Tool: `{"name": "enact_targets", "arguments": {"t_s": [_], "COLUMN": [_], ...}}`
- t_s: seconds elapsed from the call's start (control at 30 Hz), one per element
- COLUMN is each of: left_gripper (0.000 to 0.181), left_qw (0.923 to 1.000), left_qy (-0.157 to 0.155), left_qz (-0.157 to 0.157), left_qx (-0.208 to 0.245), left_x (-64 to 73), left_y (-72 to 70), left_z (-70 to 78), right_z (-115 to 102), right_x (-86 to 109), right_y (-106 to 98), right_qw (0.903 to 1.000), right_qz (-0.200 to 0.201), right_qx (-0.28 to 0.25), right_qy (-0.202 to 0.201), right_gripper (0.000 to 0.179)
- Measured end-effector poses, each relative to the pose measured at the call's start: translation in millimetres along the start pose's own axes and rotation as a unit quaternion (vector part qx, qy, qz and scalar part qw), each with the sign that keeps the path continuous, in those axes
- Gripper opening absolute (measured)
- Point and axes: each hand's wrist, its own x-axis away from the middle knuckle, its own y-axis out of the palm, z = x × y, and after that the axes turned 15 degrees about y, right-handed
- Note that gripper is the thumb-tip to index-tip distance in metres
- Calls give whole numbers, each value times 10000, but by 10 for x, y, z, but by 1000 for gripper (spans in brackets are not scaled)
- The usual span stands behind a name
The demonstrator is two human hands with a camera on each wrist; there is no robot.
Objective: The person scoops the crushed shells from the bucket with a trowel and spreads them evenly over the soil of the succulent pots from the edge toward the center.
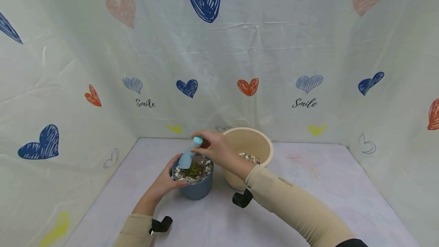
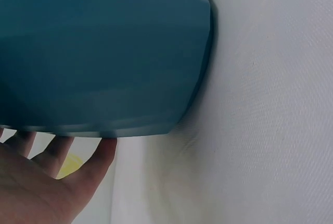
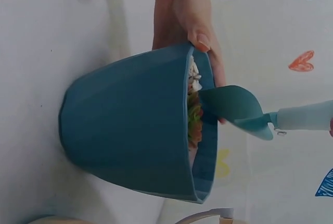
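A blue flower pot (image 1: 197, 191) stands on the table, holding a small green-and-reddish succulent (image 3: 194, 122) ringed by pale pebbles (image 1: 207, 167). My left hand (image 1: 164, 181) grips the pot's left side, its thumb at the near rim; in the left wrist view fingertips press the blue wall (image 2: 104, 57). Between the fingers and thumb of my right hand (image 1: 217, 148) is the handle of a light-blue scoop (image 1: 186, 158). The scoop points down over the pot, its blade (image 3: 237, 107) dipping just inside the rim beside the plant. Whether the blade carries pebbles is hidden.
Right of the blue pot stands a larger beige bucket (image 1: 268, 149) with loose pebbles (image 1: 250, 158) inside, partly behind my right forearm. The pale table (image 1: 308, 186) meets a white curtain (image 1: 274, 48) printed with hearts at the back and sides.
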Motion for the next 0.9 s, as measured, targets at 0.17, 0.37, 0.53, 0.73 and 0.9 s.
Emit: {"name": "enact_targets", "arguments": {"t_s": [0.17,0.37,0.53,0.73,0.9], "left_gripper": [105,103,104,106,106], "left_qw": [9999,9997,9996,9997,9998], "left_qy": [-31,-14,-72,-67,43], "left_qz": [65,167,204,120,67], "left_qx": [-85,-152,-184,-195,-208], "left_x": [-4,-26,-78,-153,-209], "left_y": [21,31,13,-13,-52], "left_z": [19,27,7,-44,-72], "right_z": [-7,13,35,85,160], "right_x": [9,41,76,141,199], "right_y": [-4,-89,-220,-411,-558], "right_qw": [9999,9987,9915,9821,9758], "right_qz": [-97,277,549,889,1222], "right_qx": [-40,-270,-709,-1175,-1338], "right_qy": [-135,318,939,1171,1227], "right_gripper": [34,36,36,34,35]}}
